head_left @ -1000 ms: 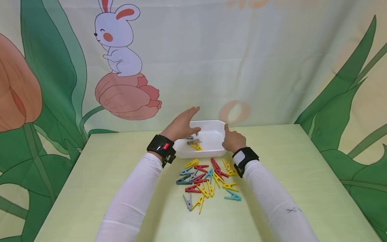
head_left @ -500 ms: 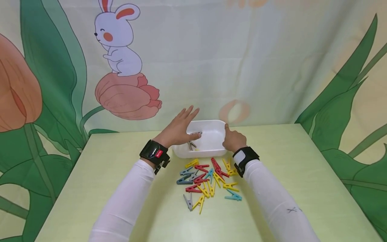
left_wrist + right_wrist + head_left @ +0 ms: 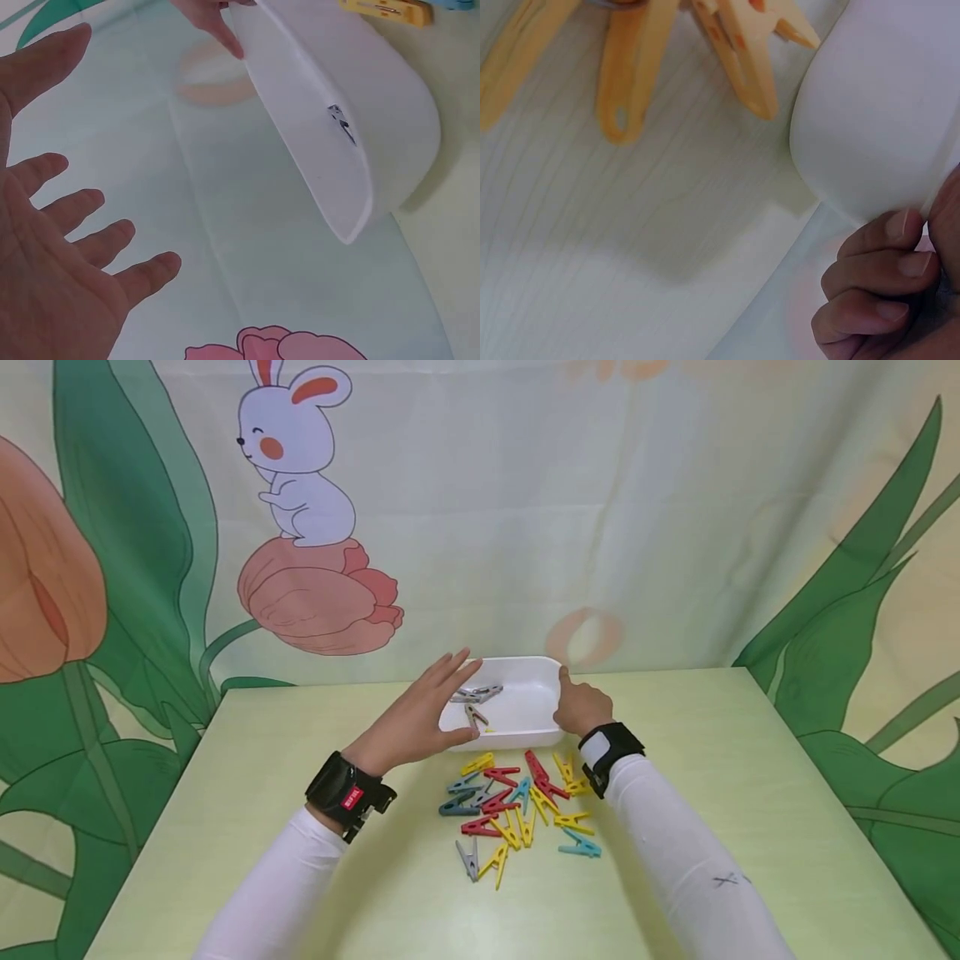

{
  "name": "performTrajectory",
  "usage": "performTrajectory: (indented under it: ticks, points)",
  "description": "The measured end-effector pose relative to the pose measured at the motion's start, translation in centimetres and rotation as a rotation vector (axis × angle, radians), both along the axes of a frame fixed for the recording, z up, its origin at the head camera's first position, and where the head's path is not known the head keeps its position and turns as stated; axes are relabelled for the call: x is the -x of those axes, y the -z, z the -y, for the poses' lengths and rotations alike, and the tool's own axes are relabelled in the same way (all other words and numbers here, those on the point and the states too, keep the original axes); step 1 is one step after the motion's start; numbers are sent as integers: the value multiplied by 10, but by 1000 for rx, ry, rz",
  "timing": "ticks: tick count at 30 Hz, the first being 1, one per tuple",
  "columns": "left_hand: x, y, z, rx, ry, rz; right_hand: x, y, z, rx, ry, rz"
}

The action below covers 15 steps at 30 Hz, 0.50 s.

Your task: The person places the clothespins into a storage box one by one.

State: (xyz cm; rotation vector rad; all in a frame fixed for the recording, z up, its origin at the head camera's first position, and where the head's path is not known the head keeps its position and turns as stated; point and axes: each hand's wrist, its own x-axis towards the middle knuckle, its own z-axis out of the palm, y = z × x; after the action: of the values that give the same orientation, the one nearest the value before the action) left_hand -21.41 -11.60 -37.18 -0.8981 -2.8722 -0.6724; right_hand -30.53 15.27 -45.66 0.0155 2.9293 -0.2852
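Note:
A white plastic tub (image 3: 525, 739) stands at the back of the table. My right hand (image 3: 583, 706) grips its right rim, fingers curled against the outside in the right wrist view. My left hand (image 3: 420, 714) is spread at the tub's left end, with nothing in its fingers; the left wrist view shows it apart from the tub. Inside the tub lie several greyish clothespins (image 3: 487, 693) and a bit of something yellow, partly hidden. In front of the tub, loose clothespins lie in a cluster: yellow ones (image 3: 477, 763), red ones (image 3: 480, 827), blue ones (image 3: 579, 844) and grey ones (image 3: 468, 862).
The pale green table (image 3: 712, 793) ends at the back against a printed curtain (image 3: 480, 552) with a rabbit, tulips and leaves. The clothespin cluster reaches from the tub's front wall towards the table's middle.
My left hand has drawn back to the left and towards me from over the tub, so more of the greyish clothespins inside show. The right hand has stayed on the rim.

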Motion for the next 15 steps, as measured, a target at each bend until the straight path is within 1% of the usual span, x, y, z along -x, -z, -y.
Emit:
performTrajectory:
  ticks: [2,6,10,15]
  points:
    - [-9,2,4,5,1,-1,0,1,0,-2,-4,-6]
    - [-26,8,10,26,24,-14,1,3,0,-5,-3,-13]
    - [-43,14,12,58,53,-35,1,3,0,3,2,-14]
    - [-61,21,11,106,95,-42,-1,1,0,10,5,-7]
